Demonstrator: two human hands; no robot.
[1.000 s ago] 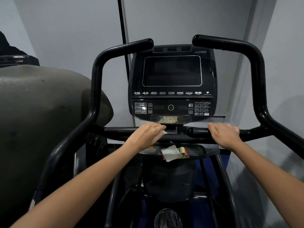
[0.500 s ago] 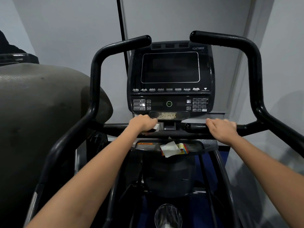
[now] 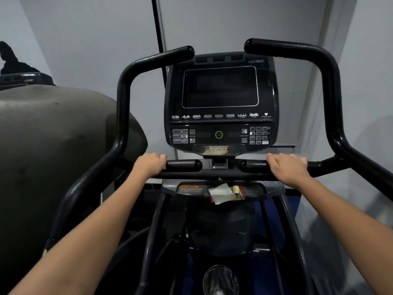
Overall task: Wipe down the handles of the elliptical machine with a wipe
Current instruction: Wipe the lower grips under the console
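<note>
The black elliptical has two tall curved handles, the left handle (image 3: 127, 86) and the right handle (image 3: 328, 81). Below the console two short grips point inward: the left grip (image 3: 185, 165) and the right grip (image 3: 254, 166). My left hand (image 3: 150, 165) is closed over the outer end of the left grip. The wipe it held earlier is hidden under the fingers. My right hand (image 3: 289, 169) is curled over the right grip, near where it joins the frame. A crumpled white wipe (image 3: 219, 193) lies beside a colourful packet on the tray (image 3: 259, 189) under the crossbar.
The console (image 3: 220, 103) has a dark screen and stands just behind both hands. A large grey housing of a neighbouring machine (image 3: 53, 145) fills the left side. Grey walls close in behind and to the right. A cup holder (image 3: 220, 279) sits low in the middle.
My left hand has slid left along the short left grip, baring its inner end. The white edge at its fingertips no longer shows. My right hand has stayed on the right grip.
</note>
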